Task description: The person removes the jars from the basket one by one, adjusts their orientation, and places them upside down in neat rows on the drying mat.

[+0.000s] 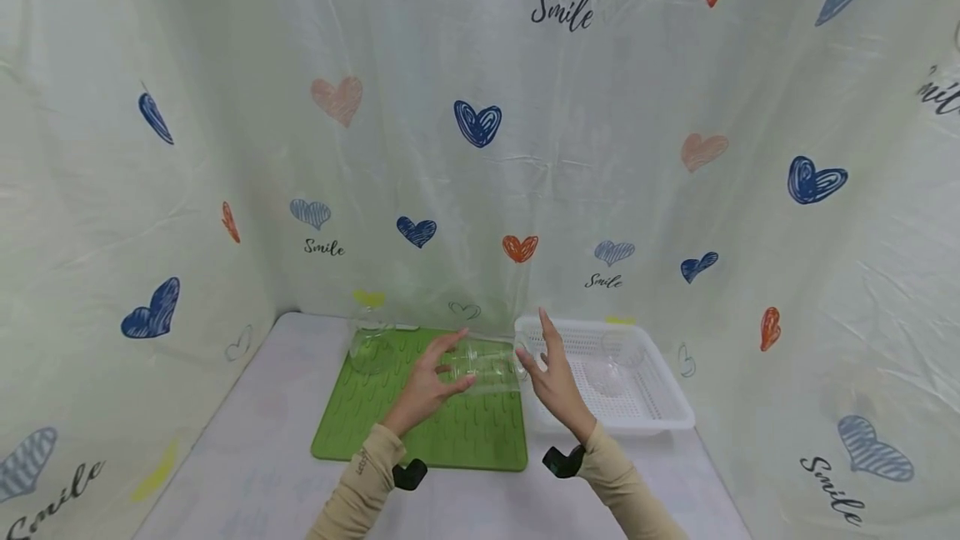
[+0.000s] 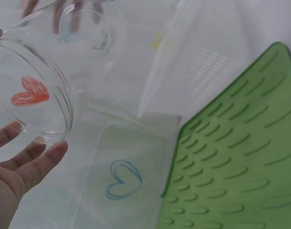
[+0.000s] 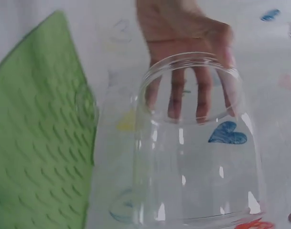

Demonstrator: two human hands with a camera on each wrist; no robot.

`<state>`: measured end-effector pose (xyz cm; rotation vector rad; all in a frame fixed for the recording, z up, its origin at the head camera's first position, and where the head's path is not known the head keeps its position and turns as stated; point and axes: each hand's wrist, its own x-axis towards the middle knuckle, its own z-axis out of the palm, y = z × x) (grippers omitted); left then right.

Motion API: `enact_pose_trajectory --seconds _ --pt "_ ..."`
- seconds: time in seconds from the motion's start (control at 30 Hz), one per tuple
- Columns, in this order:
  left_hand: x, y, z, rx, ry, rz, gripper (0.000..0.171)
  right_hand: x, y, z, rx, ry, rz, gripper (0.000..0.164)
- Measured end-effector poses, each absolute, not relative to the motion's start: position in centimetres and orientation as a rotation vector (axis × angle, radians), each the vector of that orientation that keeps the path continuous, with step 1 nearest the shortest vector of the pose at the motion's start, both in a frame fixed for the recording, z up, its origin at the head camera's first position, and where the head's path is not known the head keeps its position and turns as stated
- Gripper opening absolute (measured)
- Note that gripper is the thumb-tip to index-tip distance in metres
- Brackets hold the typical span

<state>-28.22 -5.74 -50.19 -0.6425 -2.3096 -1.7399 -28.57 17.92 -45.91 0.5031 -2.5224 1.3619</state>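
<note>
A clear, colourless jar (image 1: 487, 363) lies sideways in the air between both hands, over the right part of the green mat. My left hand (image 1: 427, 386) holds its left end, thumb and fingers spread about the rim; the left wrist view shows this left hand (image 2: 21, 167) at the ringed end. My right hand (image 1: 557, 377) is at the other end. In the right wrist view the jar (image 3: 198, 167) shows the right hand (image 3: 183, 43) with its thumb at the edge and its fingers visible through the clear wall.
The green ribbed mat (image 1: 420, 440) lies on the white table (image 1: 255, 440). Another clear vessel (image 1: 371, 348) stands at the mat's back left. To the right, a white perforated basket (image 1: 667, 407) contains a clear vessel (image 1: 617, 365). A heart-printed curtain (image 1: 480, 182) surrounds the table.
</note>
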Motion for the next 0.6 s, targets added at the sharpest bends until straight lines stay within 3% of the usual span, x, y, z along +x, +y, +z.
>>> enact_pose_trajectory --seconds 0.13,0.3,0.6 --pt "-28.0 -5.9 -50.0 -0.654 -2.312 -1.702 0.075 -29.3 18.6 -46.4 0.333 -2.524 1.801 0.065" --pt "-27.9 -6.0 -50.0 -0.660 -2.309 -1.706 0.075 -29.8 19.2 -47.3 0.196 -2.459 2.299 0.082" --pt "-27.9 -6.0 -50.0 -0.667 -2.282 -1.721 0.074 -30.0 19.3 -48.5 0.293 -2.384 2.702 0.081"
